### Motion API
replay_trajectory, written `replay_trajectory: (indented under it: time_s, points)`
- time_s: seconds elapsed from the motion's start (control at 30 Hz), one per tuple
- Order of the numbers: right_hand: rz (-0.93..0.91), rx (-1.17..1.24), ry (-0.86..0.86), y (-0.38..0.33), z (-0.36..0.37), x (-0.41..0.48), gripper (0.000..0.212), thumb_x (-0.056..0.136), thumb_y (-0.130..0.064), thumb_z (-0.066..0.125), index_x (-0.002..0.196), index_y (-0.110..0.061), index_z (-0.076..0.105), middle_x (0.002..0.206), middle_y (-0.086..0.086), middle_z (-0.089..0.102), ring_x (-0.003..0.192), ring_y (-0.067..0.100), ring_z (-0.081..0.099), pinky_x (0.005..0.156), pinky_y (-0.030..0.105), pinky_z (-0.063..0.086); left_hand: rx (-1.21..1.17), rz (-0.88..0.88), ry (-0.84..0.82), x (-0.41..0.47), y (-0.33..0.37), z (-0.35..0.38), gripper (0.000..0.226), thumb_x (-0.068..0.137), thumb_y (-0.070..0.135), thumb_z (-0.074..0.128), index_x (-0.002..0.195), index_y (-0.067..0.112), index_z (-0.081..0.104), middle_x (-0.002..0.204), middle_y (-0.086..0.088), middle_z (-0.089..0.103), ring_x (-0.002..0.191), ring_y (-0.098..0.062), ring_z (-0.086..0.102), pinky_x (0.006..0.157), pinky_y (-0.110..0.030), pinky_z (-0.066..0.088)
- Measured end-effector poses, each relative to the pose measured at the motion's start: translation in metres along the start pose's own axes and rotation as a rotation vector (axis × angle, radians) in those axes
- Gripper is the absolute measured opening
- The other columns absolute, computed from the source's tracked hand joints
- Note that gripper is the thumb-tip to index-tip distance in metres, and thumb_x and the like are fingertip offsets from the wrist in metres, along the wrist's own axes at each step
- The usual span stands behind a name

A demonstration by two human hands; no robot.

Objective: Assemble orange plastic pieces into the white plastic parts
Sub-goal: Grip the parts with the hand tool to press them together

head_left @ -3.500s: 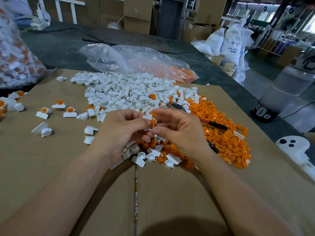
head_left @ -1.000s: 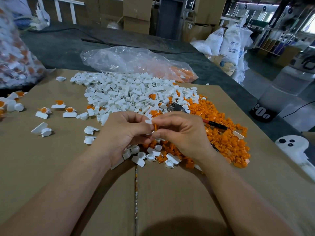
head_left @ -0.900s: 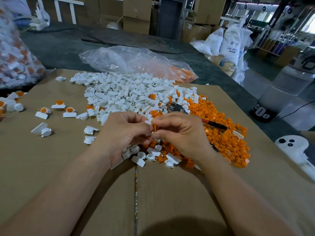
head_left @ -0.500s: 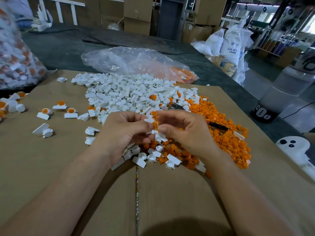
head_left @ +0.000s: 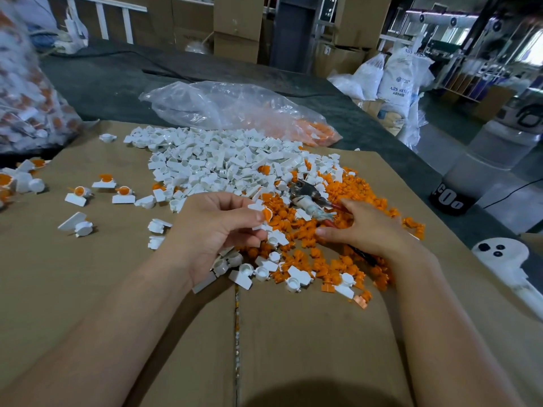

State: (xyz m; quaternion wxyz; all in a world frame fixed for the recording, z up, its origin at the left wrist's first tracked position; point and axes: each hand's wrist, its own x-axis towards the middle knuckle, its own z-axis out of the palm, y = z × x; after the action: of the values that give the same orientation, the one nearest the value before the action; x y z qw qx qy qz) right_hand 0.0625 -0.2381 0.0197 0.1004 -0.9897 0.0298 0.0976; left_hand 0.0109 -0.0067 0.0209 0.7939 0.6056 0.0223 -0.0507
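Brown cardboard covers the work surface. Near its left edge a few finished white-and-orange assemblies lie scattered, well apart from the hands. Further in, the heap of white plastic parts spreads behind the left hand. Its thumb and curled fingers pinch one white part with an orange piece seated in it, held just above the loose parts where the two heaps meet. To the right, the orange plastic pieces lie in a pile between and beneath both hands. The right hand rests on this pile, fingers stretched out fairly straight, tips touching orange pieces, gripping nothing that can be seen. Red-handled pliers lie just beyond its fingers.
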Motion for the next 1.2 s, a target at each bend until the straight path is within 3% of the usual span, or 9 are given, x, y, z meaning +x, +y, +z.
replay_trajectory:
  time_s: [0.17,0.37,0.47,0.53,0.73,0.87,0.97,1.03,1.2]
  points:
    - [-0.004,0.094,0.141,0.0,0.002,0.001,0.084,0.065,-0.066,0.064,0.135,-0.025,0.042,0.139,0.003,0.042,0.127,0.025,0.037,0.103,0.049,0.032,0.004,0.012,0.0,0.0,-0.001,0.0,0.011,0.072,-0.01,0.065,0.067,0.0,0.061,0.053,-0.01,0.063,0.048,-0.017,0.064,0.042,-0.017,0.049]
    - [-0.021,0.077,0.328,-0.006,0.001,-0.002,0.054,0.07,-0.05,0.068,0.118,-0.028,0.058,0.115,-0.003,0.06,0.102,0.017,0.052,0.087,0.038,0.044,-0.001,0.032,-0.005,0.001,-0.002,0.0,0.009,0.065,-0.005,0.069,0.067,0.0,0.061,0.053,-0.01,0.063,0.048,-0.017,0.064,0.042,-0.017,0.049]
    - [-0.097,0.164,0.483,-0.009,0.001,-0.005,0.047,0.069,-0.041,0.07,0.113,-0.027,0.063,0.11,-0.004,0.065,0.093,0.011,0.056,0.075,0.024,0.04,-0.011,0.063,0.001,0.001,-0.002,0.0,0.017,0.054,0.007,0.071,0.067,0.002,0.061,0.054,-0.008,0.063,0.05,-0.017,0.064,0.044,-0.018,0.05]
    - [-0.153,0.271,0.557,-0.013,0.0,-0.01,0.045,0.069,-0.035,0.07,0.112,-0.025,0.064,0.108,-0.003,0.067,0.092,0.009,0.057,0.075,0.022,0.038,-0.014,0.087,0.011,0.002,-0.003,-0.001,0.01,0.064,0.0,0.07,0.068,0.002,0.061,0.056,-0.007,0.063,0.052,-0.018,0.065,0.047,-0.02,0.052]
    - [-0.256,0.337,0.598,-0.025,-0.002,-0.023,0.048,0.075,-0.01,0.064,0.122,-0.017,0.057,0.116,0.004,0.064,0.105,0.014,0.057,0.083,0.019,0.038,0.003,0.135,0.058,0.003,-0.004,-0.001,0.013,0.077,-0.008,0.064,0.069,0.001,0.059,0.054,-0.005,0.063,0.052,-0.017,0.065,0.047,-0.02,0.051]
    - [-0.228,0.285,0.552,-0.027,-0.002,-0.023,0.062,0.078,-0.011,0.06,0.137,-0.016,0.04,0.131,0.006,0.051,0.119,0.02,0.046,0.094,0.029,0.035,-0.013,0.131,0.068,0.003,-0.004,-0.001,0.012,0.076,-0.008,0.064,0.071,0.001,0.06,0.055,-0.004,0.064,0.053,-0.017,0.065,0.046,-0.019,0.05]
    - [-0.255,0.23,0.555,-0.025,0.0,-0.019,0.051,0.081,-0.012,0.056,0.131,-0.013,0.047,0.11,0.003,0.05,0.103,0.016,0.043,0.077,0.017,0.024,-0.023,0.128,0.082,0.003,-0.003,0.0,0.013,0.076,-0.009,0.064,0.07,0.002,0.06,0.054,-0.003,0.063,0.052,-0.016,0.065,0.047,-0.018,0.05]
    - [-0.292,0.202,0.581,-0.025,0.001,-0.019,0.036,0.084,-0.013,0.054,0.119,-0.008,0.055,0.092,-0.003,0.045,0.089,0.013,0.041,0.064,0.017,0.018,-0.03,0.125,0.092,0.002,-0.002,0.0,0.014,0.076,-0.01,0.064,0.07,0.002,0.059,0.053,-0.002,0.063,0.051,-0.016,0.065,0.047,-0.018,0.051]
    - [-0.391,0.177,0.618,-0.027,0.004,-0.023,0.025,0.085,-0.023,0.059,0.108,-0.012,0.06,0.089,-0.007,0.046,0.083,0.007,0.038,0.061,0.017,0.025,-0.073,0.109,0.104,0.001,0.001,0.001,0.016,0.077,-0.011,0.063,0.07,0.003,0.058,0.05,-0.002,0.061,0.047,-0.015,0.063,0.046,-0.018,0.051]
